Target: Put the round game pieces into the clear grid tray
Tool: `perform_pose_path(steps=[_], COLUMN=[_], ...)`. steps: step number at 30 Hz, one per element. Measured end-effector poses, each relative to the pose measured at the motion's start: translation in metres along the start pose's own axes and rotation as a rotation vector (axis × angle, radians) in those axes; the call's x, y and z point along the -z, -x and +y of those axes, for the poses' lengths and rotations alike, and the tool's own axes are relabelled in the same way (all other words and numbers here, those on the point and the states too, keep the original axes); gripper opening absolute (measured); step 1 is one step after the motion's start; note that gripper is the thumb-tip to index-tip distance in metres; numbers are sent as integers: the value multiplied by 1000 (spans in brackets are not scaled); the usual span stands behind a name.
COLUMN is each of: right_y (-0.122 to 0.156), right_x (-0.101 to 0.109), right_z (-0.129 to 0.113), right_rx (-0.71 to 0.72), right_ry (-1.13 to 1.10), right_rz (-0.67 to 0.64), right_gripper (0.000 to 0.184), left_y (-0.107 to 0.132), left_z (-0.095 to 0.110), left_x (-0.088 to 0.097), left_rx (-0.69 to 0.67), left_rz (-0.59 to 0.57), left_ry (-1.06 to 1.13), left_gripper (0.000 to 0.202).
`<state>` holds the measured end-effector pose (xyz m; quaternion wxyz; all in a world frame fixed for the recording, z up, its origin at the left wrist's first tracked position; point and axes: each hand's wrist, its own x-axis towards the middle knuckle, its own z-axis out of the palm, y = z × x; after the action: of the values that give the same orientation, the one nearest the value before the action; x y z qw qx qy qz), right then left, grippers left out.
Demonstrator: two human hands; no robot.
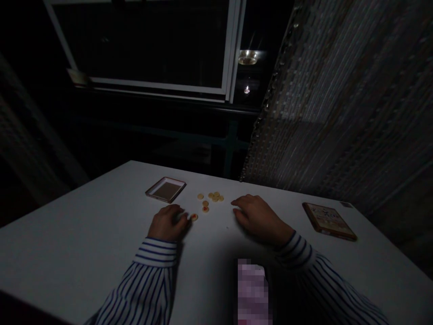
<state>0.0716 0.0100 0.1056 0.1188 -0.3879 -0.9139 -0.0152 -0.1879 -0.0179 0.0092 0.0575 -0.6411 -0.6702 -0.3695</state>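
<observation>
Head camera, sole view: sitting above the near edge of the white table point(84, 234), facing forward and down across it at close range; taking in most of the tabletop, with a dark window point(145, 45) showing beyond the table's far edge.

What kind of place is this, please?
Probably a room at home at night: a white table stands by a dark window with a woven curtain; small round game pieces and a flat box lie on it.
</observation>
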Motion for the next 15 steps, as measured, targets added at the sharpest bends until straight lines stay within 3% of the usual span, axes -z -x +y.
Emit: perform_pose_path(steps=[7, 15], right_y=[-27, -38], right_x=[-9, -51], right_z=[-36, -50], right_rx=[100, 126], right_ry=[34, -61], right_rz=[-47, -1], right_gripper=[31, 29], left_y=[3, 4], left_z=[-6, -7], left_x=[-1, 2], left_rx=[-18, -70], left_rz=[-15, -176], left_ry=[-12, -46], left_gripper=[27, 29])
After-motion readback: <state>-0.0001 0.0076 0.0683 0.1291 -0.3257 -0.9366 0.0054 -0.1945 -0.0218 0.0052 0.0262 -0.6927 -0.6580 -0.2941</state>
